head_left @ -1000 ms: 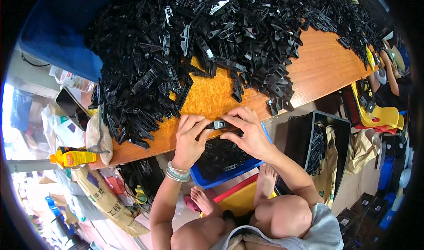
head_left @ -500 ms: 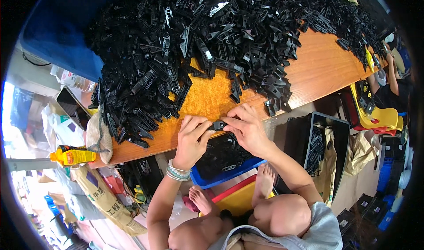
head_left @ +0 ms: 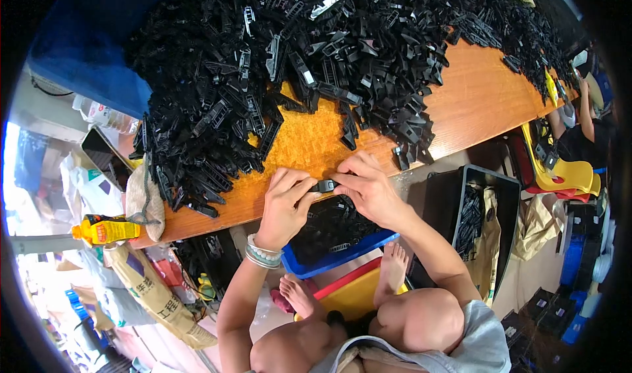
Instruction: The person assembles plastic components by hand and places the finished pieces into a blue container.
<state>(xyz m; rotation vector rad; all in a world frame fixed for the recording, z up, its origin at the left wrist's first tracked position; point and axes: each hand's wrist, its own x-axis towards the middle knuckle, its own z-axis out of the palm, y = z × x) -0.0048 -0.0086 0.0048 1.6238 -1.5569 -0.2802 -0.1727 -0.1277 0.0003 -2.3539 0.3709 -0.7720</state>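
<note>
I make out printing first on the brown paper sack (head_left: 155, 294) at the lower left: large dark characters across its front. The yellow bottle (head_left: 108, 231) beside the table (head_left: 480, 96) wears a printed label, and the clear bottle (head_left: 102, 114) above it shows print too small for me to read. Inside the blue bin (head_left: 316, 266), a small pale printed strip is also too small.

I see the small black part (head_left: 324, 186) between the hands, at the table's front edge; whether it touches the wood, I cannot tell. The left hand (head_left: 284, 198) pinches its left end, the right hand (head_left: 368, 188) its right. Beyond them spreads the pile of black parts (head_left: 217, 83).
</note>
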